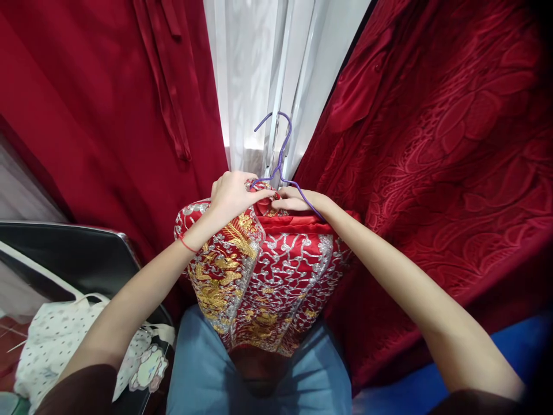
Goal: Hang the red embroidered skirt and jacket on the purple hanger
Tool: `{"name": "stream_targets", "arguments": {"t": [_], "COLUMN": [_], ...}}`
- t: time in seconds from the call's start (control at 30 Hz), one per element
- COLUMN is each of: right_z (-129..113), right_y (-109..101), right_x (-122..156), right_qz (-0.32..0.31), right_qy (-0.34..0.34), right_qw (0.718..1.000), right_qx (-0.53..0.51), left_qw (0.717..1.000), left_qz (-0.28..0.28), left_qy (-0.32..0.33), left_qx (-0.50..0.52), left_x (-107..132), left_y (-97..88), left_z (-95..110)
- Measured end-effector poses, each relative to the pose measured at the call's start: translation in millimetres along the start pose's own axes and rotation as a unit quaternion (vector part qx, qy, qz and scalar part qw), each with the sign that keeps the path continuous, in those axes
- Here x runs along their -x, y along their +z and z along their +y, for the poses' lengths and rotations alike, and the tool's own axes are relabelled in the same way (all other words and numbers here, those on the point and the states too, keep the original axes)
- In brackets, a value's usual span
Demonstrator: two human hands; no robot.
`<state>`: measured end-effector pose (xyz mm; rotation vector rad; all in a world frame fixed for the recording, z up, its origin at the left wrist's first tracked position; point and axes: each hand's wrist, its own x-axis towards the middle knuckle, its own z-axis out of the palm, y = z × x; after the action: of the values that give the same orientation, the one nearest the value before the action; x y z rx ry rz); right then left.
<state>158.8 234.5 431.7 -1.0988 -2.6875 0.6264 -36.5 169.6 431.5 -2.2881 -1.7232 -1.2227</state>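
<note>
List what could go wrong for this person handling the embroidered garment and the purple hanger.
The red bracelet near the left hand may catch the embroidery of the garment. The hanger crosses the right hand, so pulling either could tug the other. The garment might slide down between the legs if both hands loosen.

The white curtain glows brightest; right corners are black.

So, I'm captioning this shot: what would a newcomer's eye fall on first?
Probably the red garment at lower centre, covered in gold and silver embroidery, with the left hand and right hand at its top. Next might come the purple hanger, its hook rising above the hands against a pale background. Large red cloths also stand out, plain on the left, patterned on the right.
</note>
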Motion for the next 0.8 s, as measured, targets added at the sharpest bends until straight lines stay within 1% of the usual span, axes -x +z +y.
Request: {"name": "stream_targets", "arguments": {"t": [0.1,0.17,0.23,0.3,0.4,0.47,0.57,0.63,0.67,0.7,0.8], "right_z": [-4,-9,-13,-17,-20,-21,-19,-15,-12,-9,2], "right_y": [1,1,1,-1,-5,-8,-13,-16,-16,-16,-10], "right_x": [1,2,3,5,6,8,12,16,17,19,18], "right_qz": [0.026,0.048,0.068,0.074,0.051,0.046,0.086,0.119,0.128,0.137,0.171], "right_qy": [-0.015,0.006,0.051,0.101,0.167,0.217,0.316,0.356,0.356,0.344,0.292], "right_qw": [0.999,0.999,0.995,0.986,0.973,0.961,0.924,0.9,0.898,0.903,0.929], "right_qx": [-0.014,0.007,0.056,0.106,0.154,0.168,0.198,0.221,0.223,0.218,0.15], "left_qw": [1.0,1.0,1.0,0.999,0.999,0.999,0.998,0.997,0.997,0.997,0.997], "left_qz": [0.018,0.02,0.021,0.028,0.045,0.044,0.032,0.025,0.021,0.016,0.0], "left_qy": [-0.014,-0.018,-0.019,-0.011,-0.005,-0.015,-0.029,-0.031,-0.03,-0.028,-0.012], "left_qx": [-0.01,-0.012,-0.013,-0.013,-0.015,-0.025,-0.049,-0.064,-0.07,-0.074,-0.079], "left_x": [4,5,5,4,2,1,1,1,1,1,4], "left_y": [-0.1,0.2,0.9,2.1,4.7,6.5,8.5,8.5,7.9,6.7,1.0], "left_z": [5,7,6,4,1,0,2,4,6,7,7]}}
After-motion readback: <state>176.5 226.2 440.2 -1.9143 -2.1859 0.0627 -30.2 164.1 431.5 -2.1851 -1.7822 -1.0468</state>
